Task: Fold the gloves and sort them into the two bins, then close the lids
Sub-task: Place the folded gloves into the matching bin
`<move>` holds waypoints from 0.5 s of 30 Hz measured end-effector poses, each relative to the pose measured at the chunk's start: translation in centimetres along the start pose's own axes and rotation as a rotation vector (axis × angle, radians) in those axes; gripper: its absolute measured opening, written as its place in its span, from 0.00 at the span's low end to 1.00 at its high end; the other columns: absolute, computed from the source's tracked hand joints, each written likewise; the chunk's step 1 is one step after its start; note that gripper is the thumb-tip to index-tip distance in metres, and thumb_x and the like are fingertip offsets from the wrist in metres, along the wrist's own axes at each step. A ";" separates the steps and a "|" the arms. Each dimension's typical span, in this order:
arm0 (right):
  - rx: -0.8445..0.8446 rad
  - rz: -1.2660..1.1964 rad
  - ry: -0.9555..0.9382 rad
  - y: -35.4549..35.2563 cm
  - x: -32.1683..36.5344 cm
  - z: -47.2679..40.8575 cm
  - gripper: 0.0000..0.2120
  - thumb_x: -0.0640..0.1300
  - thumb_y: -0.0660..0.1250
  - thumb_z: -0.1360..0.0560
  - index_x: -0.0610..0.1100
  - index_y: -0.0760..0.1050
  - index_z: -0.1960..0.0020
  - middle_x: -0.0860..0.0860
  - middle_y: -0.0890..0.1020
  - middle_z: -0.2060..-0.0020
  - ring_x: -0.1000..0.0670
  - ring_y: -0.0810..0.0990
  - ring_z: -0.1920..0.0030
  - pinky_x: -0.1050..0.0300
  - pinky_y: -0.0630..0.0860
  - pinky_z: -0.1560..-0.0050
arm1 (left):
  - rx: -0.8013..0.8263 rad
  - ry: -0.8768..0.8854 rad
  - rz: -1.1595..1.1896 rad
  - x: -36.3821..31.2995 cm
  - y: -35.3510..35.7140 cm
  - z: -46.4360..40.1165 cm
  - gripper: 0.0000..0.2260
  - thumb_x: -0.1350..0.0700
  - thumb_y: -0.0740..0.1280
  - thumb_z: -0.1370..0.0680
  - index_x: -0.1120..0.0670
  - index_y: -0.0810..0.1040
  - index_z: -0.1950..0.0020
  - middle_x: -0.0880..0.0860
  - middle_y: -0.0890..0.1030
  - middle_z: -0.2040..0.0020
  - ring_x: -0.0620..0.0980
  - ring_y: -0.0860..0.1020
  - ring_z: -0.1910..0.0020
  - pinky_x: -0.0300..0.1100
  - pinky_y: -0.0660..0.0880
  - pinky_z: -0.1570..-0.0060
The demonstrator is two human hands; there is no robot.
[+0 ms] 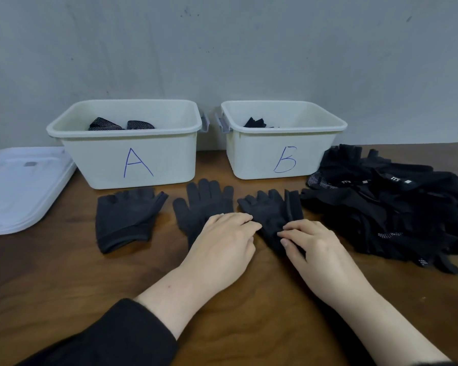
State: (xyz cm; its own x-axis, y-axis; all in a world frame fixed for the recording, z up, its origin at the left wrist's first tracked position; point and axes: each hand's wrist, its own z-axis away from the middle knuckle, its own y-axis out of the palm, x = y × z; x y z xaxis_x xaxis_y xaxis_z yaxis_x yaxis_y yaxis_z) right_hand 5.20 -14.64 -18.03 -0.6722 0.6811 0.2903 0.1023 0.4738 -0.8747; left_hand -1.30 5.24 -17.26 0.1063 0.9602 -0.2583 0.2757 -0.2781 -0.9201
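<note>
**A:** Start big. What's on the wooden table?

**B:** Two cream bins at the far edge, bin A left and bin B right, both uncovered, each with some dark gloves inside. The lids lie stacked at far left. A loose pile of black gloves sits right of bin B.

**A:** And nearer?

**B:** Three gloves flat in a row: a fingerless glove on the left, a full-fingered glove in the middle, a right-hand glove just beside it.

**A:** The hands?

**B:** The left hand rests on the middle glove with fingers loosely bent, gripping nothing. The right hand pinches the right-hand glove's edge.

**A:** Risks?

**B:** All are black, so mismatched pairing or the wrong bin seems likely. A careless pull could also drag the neighbouring glove.
</note>
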 end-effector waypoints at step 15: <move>-0.002 -0.196 -0.155 2.7 9.7 -1.9 0.15 0.53 0.59 0.19 0.52 0.80 0.38 0.59 0.81 0.42 0.60 0.74 0.38 0.66 0.60 0.33 | -0.240 -0.366 -0.226 10.5 -6.9 7.7 0.16 0.41 0.69 0.25 0.48 0.80 0.42 0.46 0.78 0.47 0.50 0.76 0.47 0.49 0.72 0.48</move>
State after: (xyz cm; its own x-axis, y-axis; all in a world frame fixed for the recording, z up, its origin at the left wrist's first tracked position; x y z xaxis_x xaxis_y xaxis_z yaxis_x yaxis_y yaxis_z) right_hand 0.29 -5.66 -16.88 -0.7839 0.4820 0.3914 -0.0399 0.5900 -0.8064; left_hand -9.48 17.47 -15.90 -0.3128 0.9314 -0.1860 0.4700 -0.0184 -0.8825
